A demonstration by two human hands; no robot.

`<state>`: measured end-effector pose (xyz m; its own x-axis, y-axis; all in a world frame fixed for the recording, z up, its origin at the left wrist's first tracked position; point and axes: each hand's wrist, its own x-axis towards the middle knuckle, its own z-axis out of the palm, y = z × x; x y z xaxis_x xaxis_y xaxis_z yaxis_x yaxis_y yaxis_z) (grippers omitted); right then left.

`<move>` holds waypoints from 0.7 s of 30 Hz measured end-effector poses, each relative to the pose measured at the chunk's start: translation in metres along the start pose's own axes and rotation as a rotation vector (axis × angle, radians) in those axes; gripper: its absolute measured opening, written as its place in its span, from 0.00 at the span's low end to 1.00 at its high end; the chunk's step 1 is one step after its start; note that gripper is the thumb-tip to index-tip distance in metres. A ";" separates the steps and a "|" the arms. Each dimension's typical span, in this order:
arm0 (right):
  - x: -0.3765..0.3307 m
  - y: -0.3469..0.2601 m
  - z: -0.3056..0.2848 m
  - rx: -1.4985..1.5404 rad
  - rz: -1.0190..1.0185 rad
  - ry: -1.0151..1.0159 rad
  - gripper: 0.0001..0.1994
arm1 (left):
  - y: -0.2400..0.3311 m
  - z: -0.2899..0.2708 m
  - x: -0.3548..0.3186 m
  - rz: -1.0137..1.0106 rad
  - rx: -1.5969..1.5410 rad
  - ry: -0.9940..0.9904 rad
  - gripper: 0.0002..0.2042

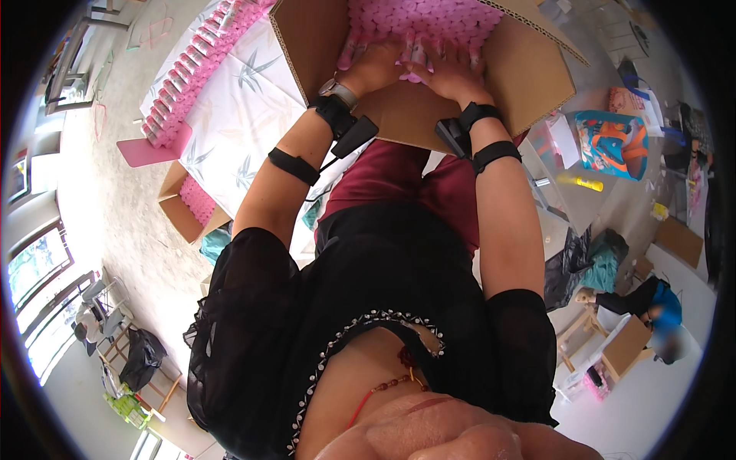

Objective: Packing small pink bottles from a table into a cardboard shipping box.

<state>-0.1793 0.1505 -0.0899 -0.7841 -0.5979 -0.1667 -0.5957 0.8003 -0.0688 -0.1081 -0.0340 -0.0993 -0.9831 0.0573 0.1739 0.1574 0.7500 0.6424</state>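
An open cardboard box (529, 73) stands in front of me on a white cloth-covered table, filled with rows of small pink bottles (429, 19). My left hand (376, 65) rests on the near rows, fingers spread over the bottle tops. My right hand (448, 73) lies beside it, fingers closed around pink bottles at the box's near edge. Both wrists carry black straps with small black devices. How many bottles each hand grips is hidden by the fingers.
More pink bottles (188, 73) lie in a long row on the table (238, 123) at the left. A second cardboard box (188, 211) with pink items sits on the floor. A colourful packet (609, 142) lies at right. A person (659, 314) crouches at lower right.
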 end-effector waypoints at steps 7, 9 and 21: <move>0.001 -0.001 0.013 0.024 -0.004 0.139 0.42 | -0.005 0.008 -0.002 -0.080 0.044 0.031 0.25; -0.004 -0.007 0.011 -0.062 -0.002 0.213 0.41 | -0.002 0.005 -0.003 -0.123 0.042 -0.002 0.25; -0.002 0.000 0.007 -0.248 -0.078 0.446 0.39 | 0.005 0.012 -0.010 0.034 -0.049 0.213 0.25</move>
<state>-0.1766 0.1514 -0.0962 -0.7018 -0.6596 0.2692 -0.6362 0.7503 0.1798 -0.0988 -0.0230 -0.1065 -0.9360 -0.0628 0.3463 0.1992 0.7167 0.6683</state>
